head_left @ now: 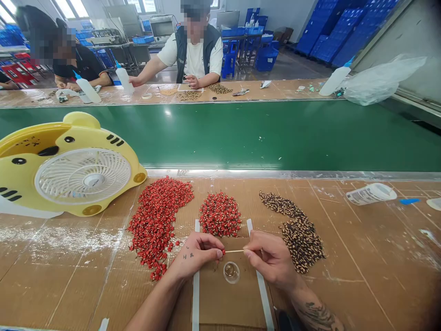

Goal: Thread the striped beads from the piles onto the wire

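My left hand (203, 253) is closed, pinching a small red piece (223, 252) between thumb and fingertips. Between finger and thumb of my right hand (268, 255) is a thin pale stick (234, 251), whose far tip meets the red piece. Just below them sits a small clear cup (231, 272) with some see-through liquid in it, on a cardboard sheet (229, 305) taped down at both sides. Beyond my hands lies a pile of red and pale pieces (220, 215). A larger red heap (160, 220) spreads to the left, and dark-and-cream pieces (305, 241) lie to the right.
A yellow animal-faced fan (82, 174) stands at left. At right lie a white bottle (372, 194) and a blue cap (409, 201). Across the green belt (275, 133), two people sit at another bench; one person's hand holds a white squeeze bottle (124, 80).
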